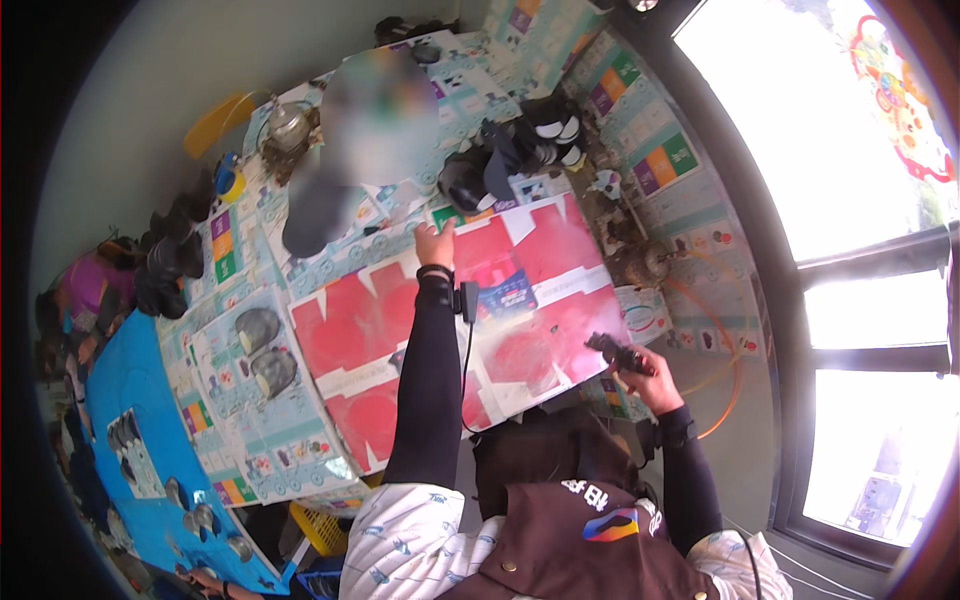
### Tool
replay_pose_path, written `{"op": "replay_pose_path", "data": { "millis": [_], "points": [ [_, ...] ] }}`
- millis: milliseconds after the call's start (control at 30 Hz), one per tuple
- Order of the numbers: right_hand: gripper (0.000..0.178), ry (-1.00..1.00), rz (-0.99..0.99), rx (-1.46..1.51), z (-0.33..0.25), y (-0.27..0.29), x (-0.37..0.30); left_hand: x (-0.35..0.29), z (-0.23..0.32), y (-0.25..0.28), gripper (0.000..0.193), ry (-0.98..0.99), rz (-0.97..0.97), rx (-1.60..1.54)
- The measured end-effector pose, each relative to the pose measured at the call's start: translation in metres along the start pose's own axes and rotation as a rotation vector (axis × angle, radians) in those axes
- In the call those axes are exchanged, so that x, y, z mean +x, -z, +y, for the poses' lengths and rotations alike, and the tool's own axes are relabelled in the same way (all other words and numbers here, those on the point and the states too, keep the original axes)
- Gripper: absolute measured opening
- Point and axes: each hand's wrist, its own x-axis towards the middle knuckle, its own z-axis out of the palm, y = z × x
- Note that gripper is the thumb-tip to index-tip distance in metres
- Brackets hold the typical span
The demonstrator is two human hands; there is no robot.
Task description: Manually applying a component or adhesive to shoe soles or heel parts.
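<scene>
Blue cover (150, 375) lies smooth at the far left, with small grey round pieces (205, 518) on it. Next come two bigger grey lumps (273, 373), rounded like shells, on a pale printed board (290, 450). Then the big red sheet (335, 325) lies flat in the middle of the worktop (262, 240). It has wide red patches, cloudy pale marks, pointy white shapes and straight white strips. A stretchy-looking black sleeve (430, 370) crosses over it. The left hand (435, 246) is at its top edge; I cannot tell if the fingers grip anything. Dark curved things (466, 186) sit just past that edge. The hands are well apart, with red room between them. The right hand (650, 380) is near the sheet's lower right edge. It grasps a dark, bumpy, hard-looking tool (617, 352), tilted, with its tip pointing left. Farther right is a bright window (840, 150).
</scene>
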Motion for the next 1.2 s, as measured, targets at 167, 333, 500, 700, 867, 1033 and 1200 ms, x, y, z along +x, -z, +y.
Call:
{"op": "replay_pose_path", "data": {
  "millis": [167, 333, 500, 700, 867, 1033, 1200],
  "points": [
    [0.037, 0.055, 0.018, 0.063, 0.007, 0.019, -0.031, 0.040, 0.024, -0.079, 0.065, 0.100, -0.006, 0.204],
    [0.033, -0.007, -0.011, 0.066, 0.022, 0.052, -0.034, 0.003, 0.048, -0.042, 0.035, -0.049, 0.015, 0.386],
    [0.041, -0.009, -0.214, 0.171, 0.057, 0.077, 0.002, -0.134, 0.069, 0.047, 0.017, -0.630, -0.233, 0.780],
    [0.027, 0.041, -0.336, 0.109, 0.066, 0.072, 0.038, -0.287, 0.029, 0.029, 0.023, -1.002, -0.736, 1.193],
    [0.020, 0.109, -0.453, 0.052, 0.062, 0.062, 0.043, -0.333, -0.011, 0.029, 0.032, -1.111, -0.336, 1.062],
    [0.025, 0.095, -0.484, 0.023, 0.063, 0.048, 0.054, -0.347, -0.049, 0.048, 0.050, 0.024, 0.073, 0.606],
    [0.031, 0.285, -0.476, -0.193, 0.055, 0.024, 0.057, -0.339, -0.073, 0.041, 0.033, 0.128, -0.073, 0.569]
  ]
}}
